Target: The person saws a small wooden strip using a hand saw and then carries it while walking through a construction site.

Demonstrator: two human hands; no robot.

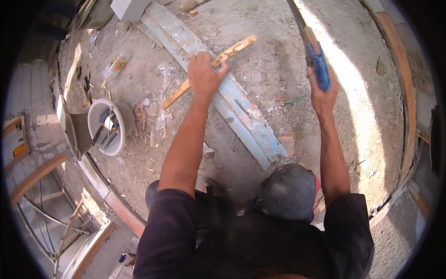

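My left hand [203, 76] is closed around a short rough strip of wood [239, 49], which lies crosswise over a long plank [248, 111] with worn pale blue paint. Both ends of the strip stick out past the plank's edges or close to them. Off to the right, my right hand [324, 95] grips the blue handle of a long-bladed tool [319, 67], raised apart from the wood. Its dark, thin blade runs up and out of the picture's top edge, so its exact kind does not show.
A pale bucket [109, 128] with hand tools inside stands on the left, near a plastic bottle [116, 66]. A white block [129, 8] sits at the plank's far end. Rubble and clear plastic scraps [163, 74] litter the dirt floor. Timber edging [399, 60] runs along the right.
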